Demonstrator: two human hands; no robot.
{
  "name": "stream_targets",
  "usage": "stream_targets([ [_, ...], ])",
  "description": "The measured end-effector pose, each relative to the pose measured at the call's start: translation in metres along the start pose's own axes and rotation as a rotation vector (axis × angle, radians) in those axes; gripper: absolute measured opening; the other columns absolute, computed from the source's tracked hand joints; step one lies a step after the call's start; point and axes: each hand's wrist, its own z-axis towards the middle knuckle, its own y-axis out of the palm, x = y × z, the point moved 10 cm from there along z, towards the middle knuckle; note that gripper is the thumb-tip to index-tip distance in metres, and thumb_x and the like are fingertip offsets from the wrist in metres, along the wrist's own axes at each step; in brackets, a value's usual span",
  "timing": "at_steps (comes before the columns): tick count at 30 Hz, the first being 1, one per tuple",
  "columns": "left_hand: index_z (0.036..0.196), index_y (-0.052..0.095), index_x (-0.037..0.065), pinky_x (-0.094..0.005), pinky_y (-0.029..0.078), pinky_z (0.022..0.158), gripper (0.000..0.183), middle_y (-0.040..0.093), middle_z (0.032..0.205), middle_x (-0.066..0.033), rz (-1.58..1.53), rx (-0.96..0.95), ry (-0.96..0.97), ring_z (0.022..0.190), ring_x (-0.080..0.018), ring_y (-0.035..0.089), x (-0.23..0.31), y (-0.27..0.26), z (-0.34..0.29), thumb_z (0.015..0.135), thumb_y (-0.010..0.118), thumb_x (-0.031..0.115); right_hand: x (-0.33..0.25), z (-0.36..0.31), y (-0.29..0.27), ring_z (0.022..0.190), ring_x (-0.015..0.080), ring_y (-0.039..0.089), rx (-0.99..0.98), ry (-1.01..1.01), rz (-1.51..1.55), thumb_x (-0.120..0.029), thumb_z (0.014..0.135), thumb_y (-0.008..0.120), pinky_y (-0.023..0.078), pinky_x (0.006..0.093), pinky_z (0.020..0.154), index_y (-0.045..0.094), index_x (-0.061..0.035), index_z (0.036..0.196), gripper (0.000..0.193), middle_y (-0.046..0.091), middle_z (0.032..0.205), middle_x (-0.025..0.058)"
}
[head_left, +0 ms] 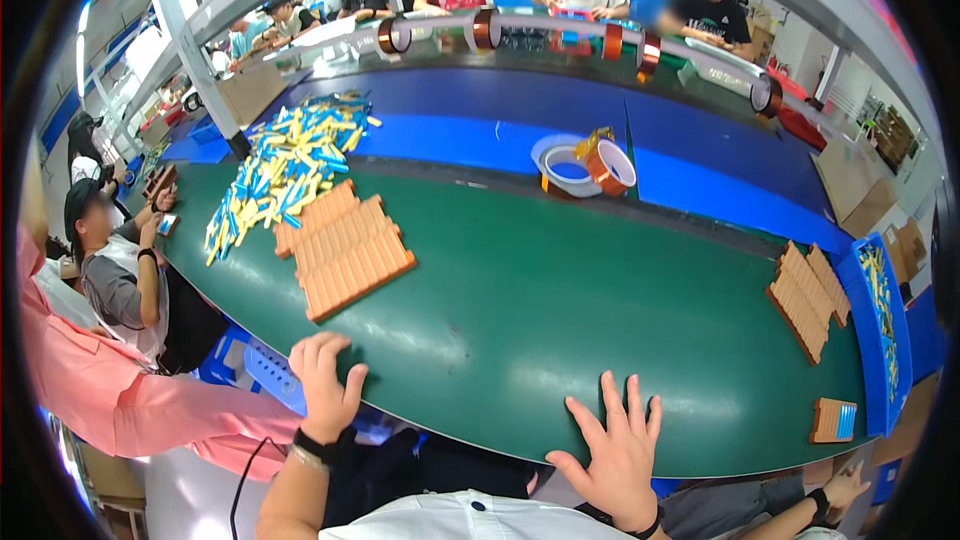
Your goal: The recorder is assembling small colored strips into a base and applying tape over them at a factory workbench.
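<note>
Both hands free at the bench (500, 310); I'd call the step a bare-handed one, with nothing being handled. Left hand (326, 385) loosely open, fingers a little curved, thumb apart, holding nothing; it sits just nearer the worker than the ribbed orange-brown trays (352, 258). Right hand (618, 452) spread wide, palm down over the near edge, also without a grip; can't tell whether it touches the surface. My reading: taking up a tray would call for a short forward reach by the left hand, then fingers closing on an outer edge. The trays lie flat, close together at the left of the bench, against the foot of a loose heap of yellow and blue sticks (300, 155). Matt-looking, terracotta in tone, parallel grooves across each, edges notched; they look rigid and, I'd guess, light to lift.
</note>
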Motion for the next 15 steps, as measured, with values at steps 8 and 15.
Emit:
stream_targets([
  [8, 0.112, 0.065, 0.008, -0.0447, 0.035, 0.097, 0.031, 0.057, 0.113, -0.0123, 0.012, -0.108, -0.046, 0.108, -0.0335, 0.05, 0.008, 0.024, -0.014, 0.087, 0.062, 0.026, 0.015, -0.003, -0.011, 0.139, 0.0482, 0.036, 0.026, 0.002, 0.092, -0.052, 0.079, 0.074, 0.019, 0.0682, 0.11, 0.071, -0.0154, 0.121, 0.056, 0.045, 0.149, 0.0228],
  [15, 0.113, 0.063, 0.009, -0.0451, 0.035, 0.096, 0.032, 0.056, 0.114, -0.0111, 0.048, -0.122, -0.041, 0.11, -0.0331, 0.049, -0.002, 0.023, -0.018, 0.086, 0.065, 0.025, 0.013, 0.001, -0.01, 0.137, 0.0429, 0.04, 0.126, 0.068, 0.102, -0.042, 0.077, 0.077, 0.021, 0.0626, 0.113, 0.074, -0.0189, 0.109, 0.039, 0.054, 0.142, 0.014],
])
